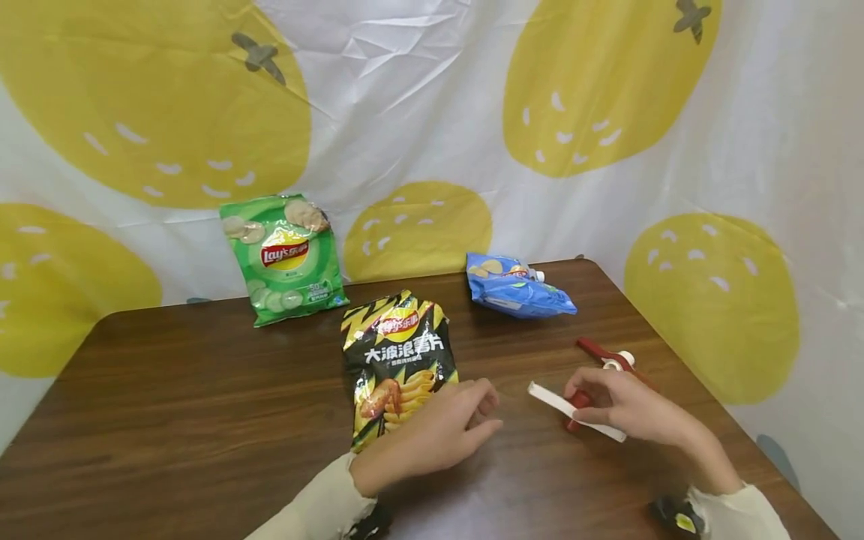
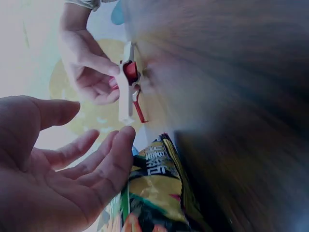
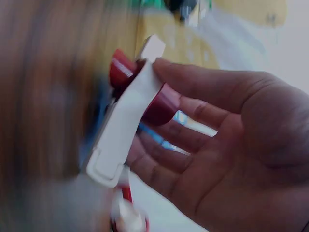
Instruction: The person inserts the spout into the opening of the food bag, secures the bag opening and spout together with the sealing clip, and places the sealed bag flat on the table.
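Note:
My right hand [image 1: 628, 405] pinches a white-and-red bag clip [image 3: 126, 113] between thumb and fingers, above the table. The clip has a long white bar and a red round part in its middle. Loosely curved and holding nothing, my left hand [image 1: 448, 424] hovers by the lower right of a black-and-yellow chip bag [image 1: 398, 352]; whether it touches the bag I cannot tell. The bag lies face up, its lower part partly covered by that hand. Just beyond the right hand, a second red-and-white clip [image 1: 610, 355] lies on the table.
A green chip bag [image 1: 283, 262] leans against the patterned curtain [image 1: 405, 97] at the back left. Toward the back right lies a blue chip bag [image 1: 516, 289] with a white cap [image 1: 536, 276] behind it. The brown table [image 1: 202, 420] runs back to the curtain.

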